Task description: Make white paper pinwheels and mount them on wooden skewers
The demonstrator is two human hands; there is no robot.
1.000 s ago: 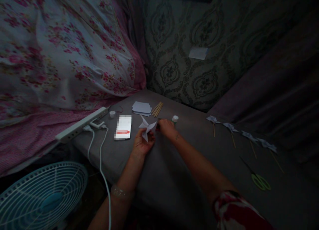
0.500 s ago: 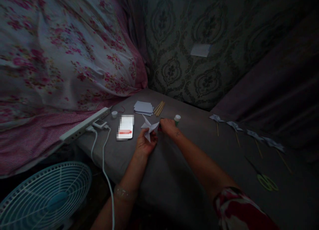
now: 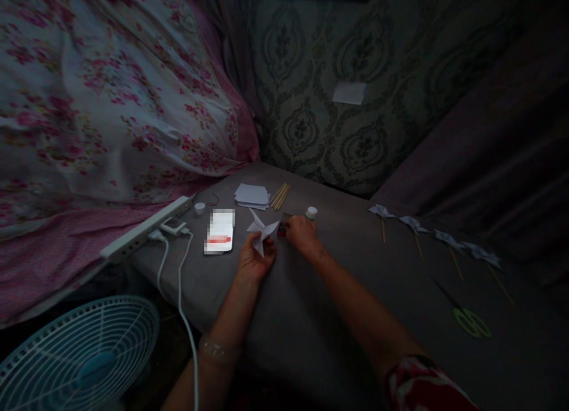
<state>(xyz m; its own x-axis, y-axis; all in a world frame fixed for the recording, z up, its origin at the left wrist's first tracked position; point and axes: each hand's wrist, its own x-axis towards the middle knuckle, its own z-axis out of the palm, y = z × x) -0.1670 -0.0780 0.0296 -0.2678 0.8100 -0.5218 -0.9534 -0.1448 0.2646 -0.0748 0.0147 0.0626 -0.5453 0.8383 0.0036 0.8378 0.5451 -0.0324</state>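
Note:
My left hand [image 3: 256, 260] grips a white paper pinwheel [image 3: 262, 228] from below, its pointed blades fanning out above the fingers. Just to its right, my right hand [image 3: 303, 234] is closed, palm down, around a small dark-red and black object [image 3: 282, 229] that looks like a stapler; most of it is hidden. A small gap separates this object from the pinwheel. Behind the right hand stands a glue bottle [image 3: 311, 213] with a white cap, partly covered by the fingers.
Stacked white paper [image 3: 251, 196] and several wooden sticks [image 3: 280, 196] lie at the back. A lit phone [image 3: 220, 232] and power strip [image 3: 146, 230] are leftward. Several pinwheels on sticks [image 3: 414, 225] and green-handled scissors [image 3: 471, 323] lie rightward. A fan [image 3: 84, 351] stands lower left.
The view has shifted slightly. My right hand has moved a little nearer, showing more of the dark-red object beside its fingers. My left hand still holds the pinwheel.

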